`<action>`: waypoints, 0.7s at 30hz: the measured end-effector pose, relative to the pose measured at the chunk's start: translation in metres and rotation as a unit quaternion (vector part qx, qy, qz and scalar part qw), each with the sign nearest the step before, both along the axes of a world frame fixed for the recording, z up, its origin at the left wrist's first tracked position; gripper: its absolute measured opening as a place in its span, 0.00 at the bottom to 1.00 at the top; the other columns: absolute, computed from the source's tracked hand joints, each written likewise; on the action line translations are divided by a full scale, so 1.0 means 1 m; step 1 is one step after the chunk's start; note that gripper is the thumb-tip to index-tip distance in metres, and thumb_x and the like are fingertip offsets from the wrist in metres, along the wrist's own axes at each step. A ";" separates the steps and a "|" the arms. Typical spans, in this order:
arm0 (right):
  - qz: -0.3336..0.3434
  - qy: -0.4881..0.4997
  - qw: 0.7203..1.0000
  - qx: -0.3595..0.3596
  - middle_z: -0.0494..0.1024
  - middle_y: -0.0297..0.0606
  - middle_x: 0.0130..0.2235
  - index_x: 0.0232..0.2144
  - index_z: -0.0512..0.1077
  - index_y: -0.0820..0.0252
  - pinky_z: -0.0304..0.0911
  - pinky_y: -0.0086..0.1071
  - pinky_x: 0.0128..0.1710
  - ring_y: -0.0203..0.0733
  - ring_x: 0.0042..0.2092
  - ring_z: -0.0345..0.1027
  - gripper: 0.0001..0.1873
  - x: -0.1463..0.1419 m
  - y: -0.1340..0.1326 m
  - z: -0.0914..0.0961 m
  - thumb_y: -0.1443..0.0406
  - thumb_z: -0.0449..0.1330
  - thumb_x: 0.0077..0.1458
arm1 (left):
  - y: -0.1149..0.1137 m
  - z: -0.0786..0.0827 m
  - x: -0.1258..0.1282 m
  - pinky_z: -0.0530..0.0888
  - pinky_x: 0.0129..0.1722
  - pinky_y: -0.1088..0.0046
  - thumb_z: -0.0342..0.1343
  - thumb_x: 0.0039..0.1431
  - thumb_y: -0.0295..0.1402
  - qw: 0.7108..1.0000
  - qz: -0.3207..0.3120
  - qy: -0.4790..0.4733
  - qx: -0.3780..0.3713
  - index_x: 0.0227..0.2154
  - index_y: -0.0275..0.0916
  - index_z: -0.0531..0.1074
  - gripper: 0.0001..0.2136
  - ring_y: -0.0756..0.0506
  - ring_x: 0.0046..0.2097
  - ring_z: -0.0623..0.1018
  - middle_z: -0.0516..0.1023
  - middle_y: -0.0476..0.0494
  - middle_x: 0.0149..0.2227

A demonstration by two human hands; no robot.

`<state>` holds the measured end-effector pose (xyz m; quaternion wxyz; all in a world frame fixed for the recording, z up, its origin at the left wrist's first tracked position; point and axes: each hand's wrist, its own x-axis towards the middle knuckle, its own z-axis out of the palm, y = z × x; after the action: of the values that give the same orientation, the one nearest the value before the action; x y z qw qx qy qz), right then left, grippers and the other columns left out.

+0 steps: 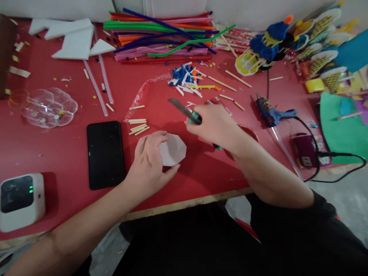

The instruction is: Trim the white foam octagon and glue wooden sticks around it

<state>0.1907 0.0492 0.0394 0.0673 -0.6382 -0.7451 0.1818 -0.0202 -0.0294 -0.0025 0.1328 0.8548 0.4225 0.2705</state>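
Note:
My left hand (pixel 152 157) rests on the red table, its thumb and fingers closed around a white many-sided piece (pixel 174 150), which looks like paper or foam. In the air to the right, my right hand (pixel 211 122) grips a cutting tool (pixel 184 108) with a dark blade and a black and teal handle. The blade points up and left, apart from the white piece; motion blur hides whether it is a knife or scissors. Short wooden sticks (pixel 138 127) lie just beyond my left hand. Part of a red round thing (pixel 247 132) shows behind my right forearm.
A black phone (pixel 105 155) and a white device (pixel 22 201) lie on the left. Pipe cleaners (pixel 163 34), white foam scraps (pixel 74 38) and cut bits (pixel 185 76) are at the back. A corded glue gun (pixel 270 111) and green sheet (pixel 345 126) are on the right.

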 end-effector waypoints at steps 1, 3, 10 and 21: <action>-0.020 -0.017 0.999 0.039 0.67 0.33 0.23 0.22 0.63 0.55 0.51 0.33 0.27 0.39 0.26 0.60 0.10 0.004 0.008 -0.001 0.66 0.62 0.50 | 0.001 -0.001 0.000 0.73 0.55 0.45 0.63 0.59 0.33 1.000 -0.003 -0.001 -0.001 0.59 0.35 0.52 0.31 0.29 0.60 0.73 0.70 0.22 0.57; -0.046 -0.036 0.993 0.104 0.68 0.36 0.24 0.23 0.65 0.55 0.52 0.34 0.28 0.42 0.28 0.63 0.09 0.013 0.024 -0.003 0.67 0.61 0.51 | 0.003 -0.002 -0.001 0.73 0.56 0.46 0.64 0.59 0.34 1.000 -0.009 0.002 -0.010 0.62 0.35 0.51 0.34 0.29 0.61 0.73 0.70 0.22 0.58; -0.098 0.145 0.985 -0.003 0.72 0.33 0.23 0.27 0.65 0.54 0.59 0.33 0.26 0.41 0.25 0.69 0.11 0.029 0.019 0.013 0.63 0.64 0.57 | 0.001 -0.004 -0.002 0.67 0.59 0.37 0.66 0.52 0.55 0.998 0.025 0.050 0.010 0.62 0.33 0.52 0.45 0.23 0.61 0.70 0.69 0.20 0.57; -0.107 0.487 0.837 -0.225 0.72 0.26 0.20 0.35 0.70 0.56 0.63 0.28 0.18 0.34 0.19 0.67 0.18 0.026 -0.032 -0.021 0.52 0.69 0.53 | 0.007 0.003 0.002 0.78 0.51 0.47 0.67 0.55 0.43 0.991 0.097 -0.083 0.045 0.55 0.45 0.52 0.33 0.33 0.57 0.75 0.69 0.34 0.54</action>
<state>0.2163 0.0171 0.0185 0.2953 -0.5406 -0.4812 0.6237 -0.0178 -0.0225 0.0001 0.1022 0.7896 0.4783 0.3706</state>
